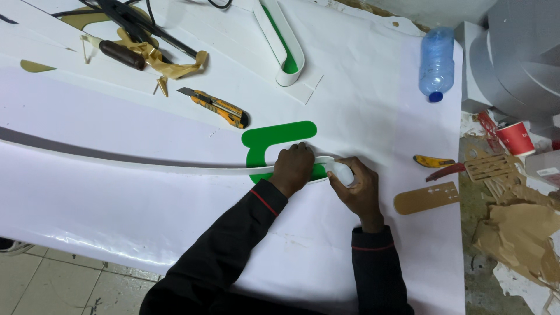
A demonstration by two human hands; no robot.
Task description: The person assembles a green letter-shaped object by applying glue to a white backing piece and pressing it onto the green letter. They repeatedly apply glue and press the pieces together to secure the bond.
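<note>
- Desk [146,221], covered in white sheet, spans the view.
- Long white strip [116,160] curves in from the left edge toward mid-desk.
- Green letter shape [279,135] lies near mid-desk, strip bent along its lower part.
- Plastic bottle [436,63] lies near the far right corner.
- Utility knife [219,107] rests beyond the green shape.
- Left hand [293,168]: grip flat, pressing the strip onto the green shape.
- Right hand [357,185]: grip clenched around the strip's white end.

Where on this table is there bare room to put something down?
The white sheet lies bare below the long white strip, left of the left hand. Another bare patch sits between the green shape and the water bottle. The far left corner is crowded around the utility knife.
</note>
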